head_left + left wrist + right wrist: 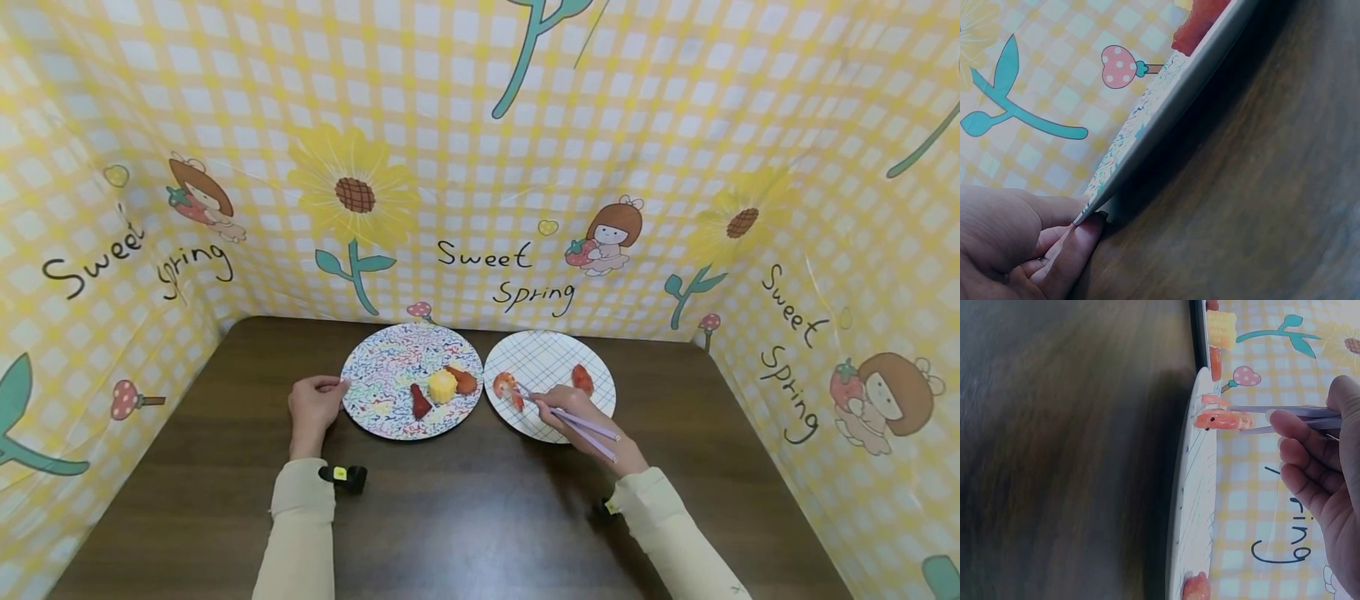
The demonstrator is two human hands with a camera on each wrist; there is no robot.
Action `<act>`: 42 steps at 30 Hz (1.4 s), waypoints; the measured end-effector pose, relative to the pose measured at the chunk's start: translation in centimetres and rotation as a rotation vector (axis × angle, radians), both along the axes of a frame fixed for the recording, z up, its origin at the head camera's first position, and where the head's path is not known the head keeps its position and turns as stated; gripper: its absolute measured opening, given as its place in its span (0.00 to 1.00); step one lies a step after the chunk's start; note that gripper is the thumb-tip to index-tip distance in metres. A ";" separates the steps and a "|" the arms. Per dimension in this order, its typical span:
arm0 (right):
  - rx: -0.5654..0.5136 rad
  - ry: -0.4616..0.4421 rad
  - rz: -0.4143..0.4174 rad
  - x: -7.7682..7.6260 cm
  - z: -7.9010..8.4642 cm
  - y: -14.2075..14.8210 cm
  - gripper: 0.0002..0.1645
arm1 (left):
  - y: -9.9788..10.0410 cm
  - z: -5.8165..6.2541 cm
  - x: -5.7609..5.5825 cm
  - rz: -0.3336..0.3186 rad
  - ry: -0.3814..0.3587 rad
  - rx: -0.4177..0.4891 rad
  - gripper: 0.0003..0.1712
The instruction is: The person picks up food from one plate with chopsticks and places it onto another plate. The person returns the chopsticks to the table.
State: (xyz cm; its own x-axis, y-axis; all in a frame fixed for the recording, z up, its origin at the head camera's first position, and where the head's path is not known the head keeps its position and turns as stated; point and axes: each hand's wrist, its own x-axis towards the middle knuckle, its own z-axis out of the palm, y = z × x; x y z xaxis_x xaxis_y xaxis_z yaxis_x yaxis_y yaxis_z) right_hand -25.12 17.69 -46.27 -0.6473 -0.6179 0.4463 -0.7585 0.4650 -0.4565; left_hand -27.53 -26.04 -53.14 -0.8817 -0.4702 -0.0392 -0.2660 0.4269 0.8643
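Left hand (312, 410) pinches the squiggled plate (390, 358) (fingertip (1087, 230) beneath: left wrist view only)

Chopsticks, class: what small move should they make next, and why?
Probably a gentle squeeze: the chopsticks have their tips on either side of the shrimp, which still appears to rest on the checked plate.
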 end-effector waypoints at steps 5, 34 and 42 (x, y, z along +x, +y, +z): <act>-0.017 0.025 0.034 0.1 0.0 -0.1 0.09 | 0.1 0.1 0.1 -0.010 0.009 0.009 0.19; 0.153 0.092 -0.057 -2.4 -2.5 -2.4 0.16 | 0.1 0.3 0.2 -0.008 -0.013 0.025 0.19; 0.186 0.229 -0.055 -2.4 -2.7 -1.7 0.12 | 0.2 0.4 0.4 0.001 -0.018 0.019 0.19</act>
